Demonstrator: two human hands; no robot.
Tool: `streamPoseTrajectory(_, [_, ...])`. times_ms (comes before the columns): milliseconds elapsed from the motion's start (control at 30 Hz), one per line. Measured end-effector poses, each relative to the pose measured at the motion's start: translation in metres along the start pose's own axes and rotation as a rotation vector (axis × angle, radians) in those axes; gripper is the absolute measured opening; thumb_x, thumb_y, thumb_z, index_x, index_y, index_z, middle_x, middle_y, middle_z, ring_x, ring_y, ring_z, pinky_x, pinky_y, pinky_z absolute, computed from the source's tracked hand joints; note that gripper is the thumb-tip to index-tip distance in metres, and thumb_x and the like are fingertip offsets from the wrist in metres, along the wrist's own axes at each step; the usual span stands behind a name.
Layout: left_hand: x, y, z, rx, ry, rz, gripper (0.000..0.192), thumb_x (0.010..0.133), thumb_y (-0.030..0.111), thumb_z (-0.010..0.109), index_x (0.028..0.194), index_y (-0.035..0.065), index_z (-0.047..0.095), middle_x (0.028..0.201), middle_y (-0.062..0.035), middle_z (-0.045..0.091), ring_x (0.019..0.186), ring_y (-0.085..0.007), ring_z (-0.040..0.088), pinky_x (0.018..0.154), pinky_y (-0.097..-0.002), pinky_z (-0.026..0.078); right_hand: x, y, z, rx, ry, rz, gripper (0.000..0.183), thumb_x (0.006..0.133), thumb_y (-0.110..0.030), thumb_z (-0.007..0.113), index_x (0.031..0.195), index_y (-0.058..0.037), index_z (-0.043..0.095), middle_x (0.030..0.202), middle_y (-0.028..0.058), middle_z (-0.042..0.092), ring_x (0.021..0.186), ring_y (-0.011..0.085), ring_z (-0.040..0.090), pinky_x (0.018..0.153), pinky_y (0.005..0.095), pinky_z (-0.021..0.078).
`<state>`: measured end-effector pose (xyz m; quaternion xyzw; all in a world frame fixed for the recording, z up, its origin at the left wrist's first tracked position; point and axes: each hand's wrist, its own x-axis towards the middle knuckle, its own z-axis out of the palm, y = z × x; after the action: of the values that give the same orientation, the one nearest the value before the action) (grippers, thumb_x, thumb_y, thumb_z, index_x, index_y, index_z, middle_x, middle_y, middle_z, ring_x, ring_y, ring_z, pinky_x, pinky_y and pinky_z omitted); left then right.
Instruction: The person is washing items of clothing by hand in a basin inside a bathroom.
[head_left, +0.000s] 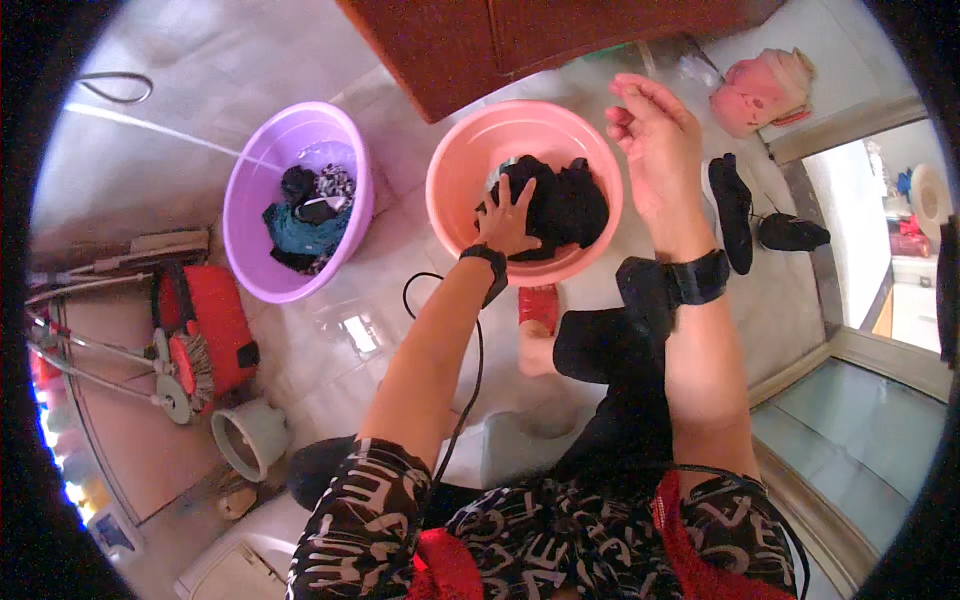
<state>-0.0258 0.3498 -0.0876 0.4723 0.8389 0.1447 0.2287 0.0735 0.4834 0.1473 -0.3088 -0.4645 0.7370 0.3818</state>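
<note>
My left hand (510, 223) lies with spread fingers on a heap of black cloth (570, 202). That heap sits inside a pink plastic basin (457, 161) on the tiled floor. Above the basin's right rim, my right hand (661, 142) is raised with its fingers curled in, and no item shows in it. To the left stands a purple plastic basin (251, 172). Dark, teal and patterned clothes (304, 225) are in it, and some water or foam seems to show at their far side. A thin white stream or cord (172, 135) runs into this basin from the left.
Dark shoes (735, 214) lie right of the basin, before a doorway frame (862, 352). A reddish-brown wooden cabinet (465, 52) hangs over the far side. At left are a red wheeled object (225, 330) and a pale pot (255, 439). A black cable (478, 360) dangles near my left arm.
</note>
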Motion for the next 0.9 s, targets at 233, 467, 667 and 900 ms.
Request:
streamPoseTrajectory(233, [0.005, -0.005, 0.034, 0.005, 0.139, -0.084, 0.088, 0.056, 0.026, 0.081, 0.132, 0.0191, 0.039, 0.14, -0.0226, 0.027, 0.122, -0.0486, 0.034, 0.095, -0.0564, 0.037, -0.013, -0.002, 0.022, -0.013, -0.1, -0.012, 0.018, 0.088, -0.009, 0.058, 0.103, 0.0006, 0.06, 0.094, 0.0068, 0.062, 0.072, 0.0124, 0.055, 0.065, 0.0236, 0.0443])
streamPoseTrajectory(467, [-0.013, -0.022, 0.038, -0.241, 0.227, -0.146, 0.049, 0.063, 0.01, 0.069, 0.11, 0.0001, 0.057, 0.109, -0.0237, 0.054, 0.101, -0.0377, 0.055, 0.085, -0.0417, 0.047, -0.021, 0.014, 0.045, -0.199, -0.148, -0.125, 0.015, 0.087, -0.012, 0.058, 0.096, -0.0006, 0.063, 0.08, 0.0034, 0.062, 0.064, 0.0106, 0.058, 0.057, 0.0219, 0.0447])
streamPoseTrajectory(667, [-0.04, -0.061, -0.035, -0.668, 0.535, -0.05, 0.039, 0.065, 0.006, 0.065, 0.103, -0.003, 0.06, 0.086, -0.0191, 0.065, 0.084, -0.0294, 0.065, 0.075, -0.0362, 0.051, -0.028, 0.016, 0.061, -0.137, -0.17, -0.109, 0.014, 0.087, -0.01, 0.058, 0.096, -0.0003, 0.062, 0.083, 0.0057, 0.063, 0.066, 0.0118, 0.059, 0.059, 0.0229, 0.0465])
streamPoseTrajectory(900, [-0.12, -0.038, -0.179, -0.631, 0.667, -0.034, 0.031, 0.068, -0.005, 0.06, 0.1, -0.0027, 0.059, 0.086, -0.0087, 0.065, 0.081, -0.014, 0.059, 0.074, -0.0287, 0.048, -0.042, 0.017, 0.075, -0.104, -0.188, -0.035, 0.016, 0.087, -0.011, 0.058, 0.098, -0.0007, 0.062, 0.086, 0.0076, 0.063, 0.068, 0.0135, 0.061, 0.06, 0.0248, 0.0489])
